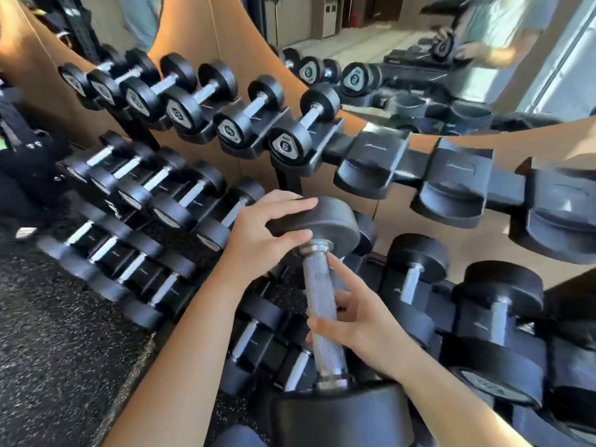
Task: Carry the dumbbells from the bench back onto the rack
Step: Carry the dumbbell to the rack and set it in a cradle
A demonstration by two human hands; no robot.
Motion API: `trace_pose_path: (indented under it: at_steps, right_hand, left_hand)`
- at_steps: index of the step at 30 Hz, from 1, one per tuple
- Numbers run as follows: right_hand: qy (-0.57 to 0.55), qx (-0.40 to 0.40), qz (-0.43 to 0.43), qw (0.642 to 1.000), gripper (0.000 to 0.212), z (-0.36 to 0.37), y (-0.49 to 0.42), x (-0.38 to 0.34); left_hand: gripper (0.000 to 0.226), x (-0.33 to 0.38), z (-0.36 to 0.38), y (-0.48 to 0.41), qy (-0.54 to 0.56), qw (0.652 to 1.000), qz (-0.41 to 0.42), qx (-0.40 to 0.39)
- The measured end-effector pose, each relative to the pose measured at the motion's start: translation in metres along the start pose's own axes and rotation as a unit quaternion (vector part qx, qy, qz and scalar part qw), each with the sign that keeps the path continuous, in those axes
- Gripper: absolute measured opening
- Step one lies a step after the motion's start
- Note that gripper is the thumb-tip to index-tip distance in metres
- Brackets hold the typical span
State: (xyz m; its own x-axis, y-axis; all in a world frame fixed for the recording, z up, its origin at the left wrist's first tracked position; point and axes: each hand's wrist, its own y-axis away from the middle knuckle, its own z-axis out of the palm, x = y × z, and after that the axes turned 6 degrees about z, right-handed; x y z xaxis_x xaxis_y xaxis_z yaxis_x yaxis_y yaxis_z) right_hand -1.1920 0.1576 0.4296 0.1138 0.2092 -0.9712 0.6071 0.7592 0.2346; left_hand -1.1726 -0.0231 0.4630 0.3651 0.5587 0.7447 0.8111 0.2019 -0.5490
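Centre frame, the left hand [261,230] clamps the far head of the dumbbell [317,285] to steady its weight; the right hand [364,333] curls round the handle, probably to steer it toward the rack [371,159].

Strong daylight pours in from the right, washing the mirror [483,59] near white at its far edge and warming the brown wall [206,33]. Chrome bars on the rack [400,169] throw small glints. The floor [48,317] at the left sits in deep shade. The dumbbell [321,312] in the middle is crisp down to its knurling. The corners smear, worst in the top right reflection and at the lower right. Straight lines bow outward with the wide lens.
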Motion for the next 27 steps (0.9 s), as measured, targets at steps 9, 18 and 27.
trace_pose_path:
  at_steps: [9,18,27]
  right_hand:
    - [-0.016,0.081,0.016,0.996,0.073,-0.008,-0.049,-0.005]
    - [-0.029,0.213,0.092,0.972,0.061,0.017,-0.147,-0.028]
    - [-0.134,0.273,0.100,0.947,0.048,0.032,-0.220,-0.046]
  left_hand:
    - [0.044,-0.053,0.006,-0.053,0.044,0.997,0.026,-0.055]
    - [0.052,-0.134,-0.022,-0.132,0.114,0.983,0.051,-0.137]
    - [0.050,-0.186,-0.039,-0.200,0.149,0.962,0.070,-0.217]
